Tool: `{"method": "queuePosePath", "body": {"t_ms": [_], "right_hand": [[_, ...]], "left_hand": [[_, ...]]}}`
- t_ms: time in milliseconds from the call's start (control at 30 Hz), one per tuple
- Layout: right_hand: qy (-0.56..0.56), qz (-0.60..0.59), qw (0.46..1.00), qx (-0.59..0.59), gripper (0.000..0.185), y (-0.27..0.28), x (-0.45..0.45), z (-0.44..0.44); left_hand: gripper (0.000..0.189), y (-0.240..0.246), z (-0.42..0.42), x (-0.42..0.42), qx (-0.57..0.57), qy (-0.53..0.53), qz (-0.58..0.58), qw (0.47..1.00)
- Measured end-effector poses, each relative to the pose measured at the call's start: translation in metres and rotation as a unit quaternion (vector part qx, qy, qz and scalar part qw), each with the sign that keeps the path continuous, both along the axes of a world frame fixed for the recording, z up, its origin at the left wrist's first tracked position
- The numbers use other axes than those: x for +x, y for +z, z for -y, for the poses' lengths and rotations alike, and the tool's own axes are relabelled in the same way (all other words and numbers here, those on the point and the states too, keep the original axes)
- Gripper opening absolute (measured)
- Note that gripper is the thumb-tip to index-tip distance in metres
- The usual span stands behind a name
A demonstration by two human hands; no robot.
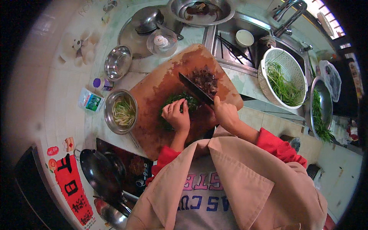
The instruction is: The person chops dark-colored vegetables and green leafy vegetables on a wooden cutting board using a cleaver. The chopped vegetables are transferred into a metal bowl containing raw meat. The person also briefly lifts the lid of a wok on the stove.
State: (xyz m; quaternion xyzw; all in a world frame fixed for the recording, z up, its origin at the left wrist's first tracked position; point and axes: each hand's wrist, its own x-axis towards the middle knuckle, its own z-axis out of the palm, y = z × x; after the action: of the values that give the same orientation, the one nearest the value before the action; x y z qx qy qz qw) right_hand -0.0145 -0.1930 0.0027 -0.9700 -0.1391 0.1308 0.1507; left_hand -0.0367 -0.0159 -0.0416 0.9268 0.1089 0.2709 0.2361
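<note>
On a wet brown cutting board point(155, 74) lies a pile of chopped dark green herbs point(188, 99). My left hand point(178, 113) rests on the herbs with its fingers bent and bunched; whether it pinches some of them is hidden. The handle of a kitchen knife point(195, 88) is gripped in my right hand point(225, 112), at the board's right side. The dark blade points up and left, between the herbs and a heap of chopped dark brown food point(204, 80).
A steel bowl of pale and green shreds point(124, 113) stands against the board's left side. Right are the sink point(233, 61), a white colander point(300, 77) with greens and a metal bowl point(327, 103) of greens. A wok point(96, 169) sits lower left.
</note>
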Motion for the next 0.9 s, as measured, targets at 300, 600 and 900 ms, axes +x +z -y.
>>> {"method": "queuePosePath", "body": {"t_ms": [300, 600, 900], "right_hand": [[-0.035, -0.032, 0.999, 0.02, 0.019, -0.008, -0.018, -0.017], [0.039, 0.105, 0.994, 0.0, 0.021, 0.016, 0.014, 0.021], [0.047, 0.034, 0.997, -0.042, 0.025, 0.043, 0.046, 0.04]], "left_hand": [[0.012, 0.001, 0.002, -0.001, -0.003, -0.012, 0.012, 1.0], [0.014, 0.009, 0.005, 0.006, -0.023, -0.024, -0.014, 0.999], [0.018, 0.008, 0.008, 0.01, 0.002, -0.141, -0.091, 0.986]]}}
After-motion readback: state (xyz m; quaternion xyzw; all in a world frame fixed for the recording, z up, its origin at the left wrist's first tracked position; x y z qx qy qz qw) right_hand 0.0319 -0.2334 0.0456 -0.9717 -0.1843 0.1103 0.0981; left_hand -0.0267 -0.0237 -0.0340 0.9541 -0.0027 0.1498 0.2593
